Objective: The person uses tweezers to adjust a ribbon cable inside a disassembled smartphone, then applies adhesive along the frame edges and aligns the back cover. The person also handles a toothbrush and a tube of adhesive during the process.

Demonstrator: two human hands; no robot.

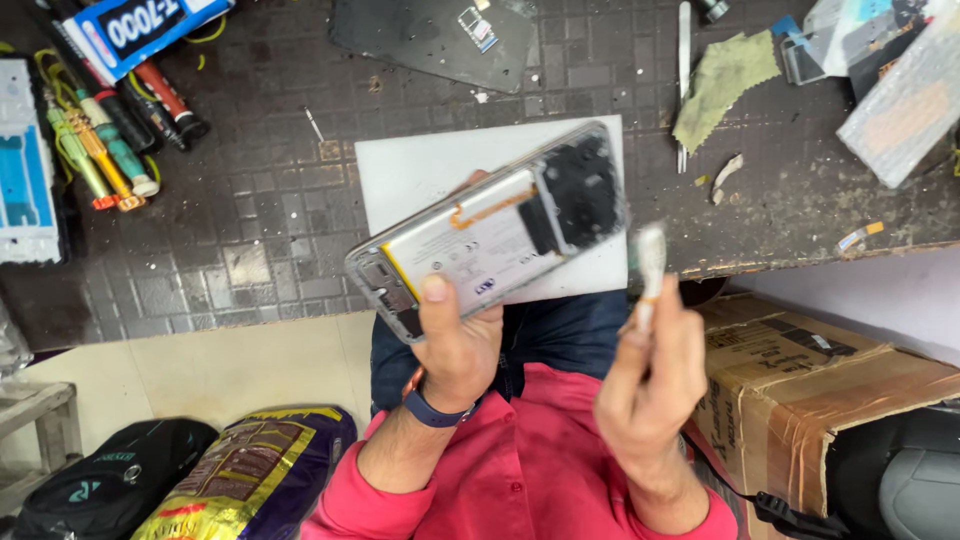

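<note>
Your left hand [455,345] grips the opened phone [490,230] by its lower edge, above the white sheet [420,170] on the tabletop [250,200]. Your right hand [650,385] pinches a small white brush [650,270] just beside it. The phone looks light, stiff and fragile inside, so hold its frame edges.

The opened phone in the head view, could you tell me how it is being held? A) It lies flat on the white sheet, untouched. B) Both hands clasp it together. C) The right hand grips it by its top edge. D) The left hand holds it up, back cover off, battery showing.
D: the left hand holds the opened phone above the white sheet with its battery exposed, while the right hand pinches a small white tool beside it.
</note>
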